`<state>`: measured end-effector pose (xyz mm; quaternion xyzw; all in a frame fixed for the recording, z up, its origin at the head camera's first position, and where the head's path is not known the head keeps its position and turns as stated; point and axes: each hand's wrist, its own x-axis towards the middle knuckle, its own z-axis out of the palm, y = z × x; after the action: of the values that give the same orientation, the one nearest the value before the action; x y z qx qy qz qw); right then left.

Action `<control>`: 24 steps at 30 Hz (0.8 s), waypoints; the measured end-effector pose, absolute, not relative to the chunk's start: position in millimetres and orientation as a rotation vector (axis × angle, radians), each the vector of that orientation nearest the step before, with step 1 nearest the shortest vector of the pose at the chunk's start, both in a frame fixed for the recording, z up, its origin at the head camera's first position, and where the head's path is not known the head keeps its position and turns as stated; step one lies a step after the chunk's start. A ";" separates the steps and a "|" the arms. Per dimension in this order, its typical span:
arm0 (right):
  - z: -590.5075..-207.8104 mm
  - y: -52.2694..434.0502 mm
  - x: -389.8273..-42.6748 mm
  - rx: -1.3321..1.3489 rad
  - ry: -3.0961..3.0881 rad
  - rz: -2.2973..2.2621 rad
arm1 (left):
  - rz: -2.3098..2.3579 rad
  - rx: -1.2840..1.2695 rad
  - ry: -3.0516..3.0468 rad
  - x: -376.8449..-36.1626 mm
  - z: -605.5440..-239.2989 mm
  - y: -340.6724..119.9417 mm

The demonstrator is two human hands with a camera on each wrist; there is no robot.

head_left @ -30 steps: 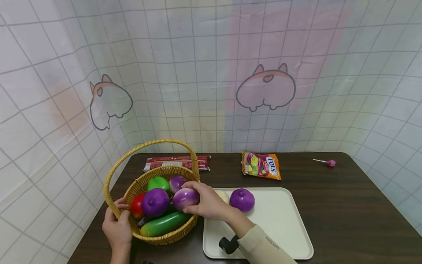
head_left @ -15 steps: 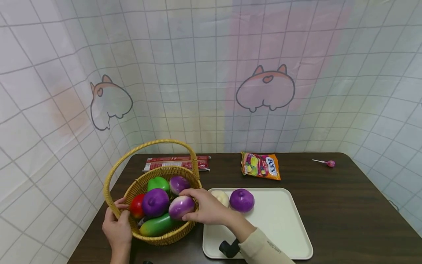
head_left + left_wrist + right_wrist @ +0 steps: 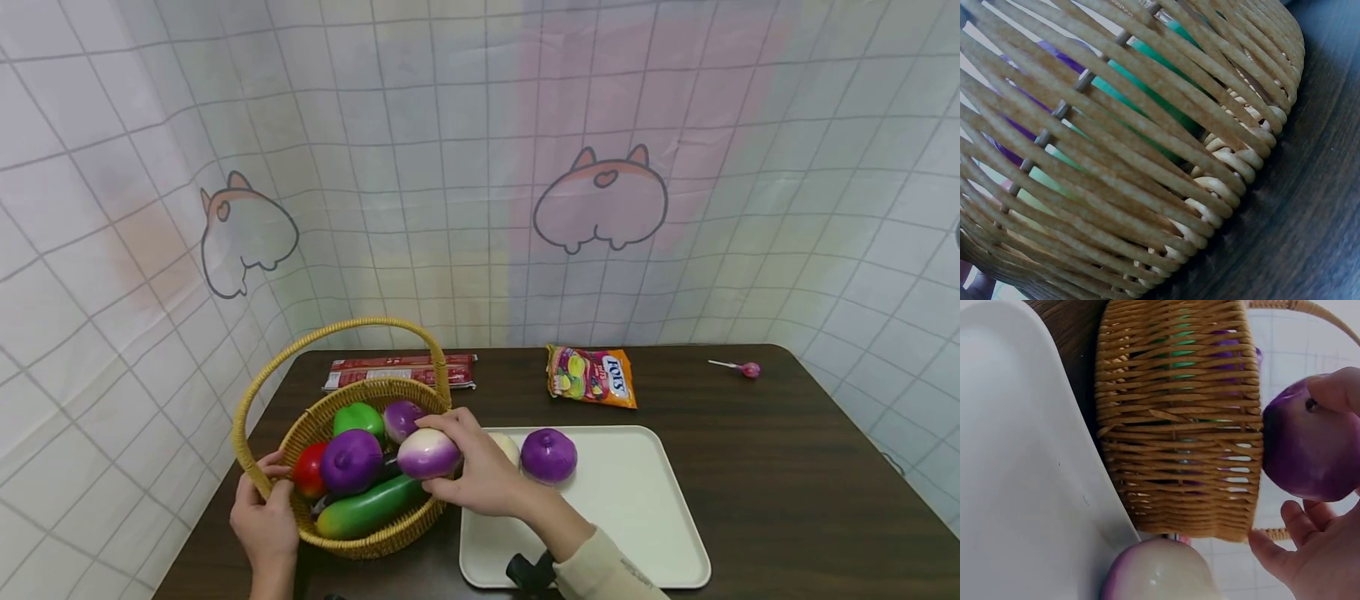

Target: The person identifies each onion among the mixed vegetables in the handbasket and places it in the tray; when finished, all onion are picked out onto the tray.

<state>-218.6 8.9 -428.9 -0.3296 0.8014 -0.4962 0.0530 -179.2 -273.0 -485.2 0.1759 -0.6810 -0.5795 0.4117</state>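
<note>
In the head view my right hand (image 3: 483,471) holds a purple-and-white turnip (image 3: 429,454) over the right side of the yellow wicker basket (image 3: 367,550). The right wrist view shows the thumb on the purple part of this turnip (image 3: 1310,447), just above the basket rim. My left hand (image 3: 264,521) grips the basket's left rim by the handle. Inside lie a red tomato (image 3: 309,471), a round purple vegetable (image 3: 352,461), a green pepper (image 3: 358,421), another purple turnip (image 3: 402,419) and a long green vegetable (image 3: 367,510). A dark piece shows partly beneath them.
A white tray (image 3: 622,533) beside the basket bears a round purple vegetable (image 3: 549,456) and a pale one (image 3: 506,447), partly behind my right hand. Along the back lie red packs (image 3: 397,369), a candy bag (image 3: 592,377) and a lollipop (image 3: 750,369).
The turnip in my right hand dipped lower left, then came back up and right, turned so more of its white side shows. My left hand stays on the basket.
</note>
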 end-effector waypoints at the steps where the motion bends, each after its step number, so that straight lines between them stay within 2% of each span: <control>1: -428.2 10.9 -218.2 -0.996 2.438 -1.518 | -1.455 0.441 -1.712 -179.2 -485.1 -272.8; 24: -432.7 59.0 -211.2 -0.918 2.505 -1.680 | -1.477 0.443 -1.700 -180.8 -488.0 -274.7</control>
<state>-211.2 59.0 -432.7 -0.2911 0.7945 -0.5330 -0.0054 -180.8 -274.7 -488.0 0.1759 -0.6754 -0.5869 0.4104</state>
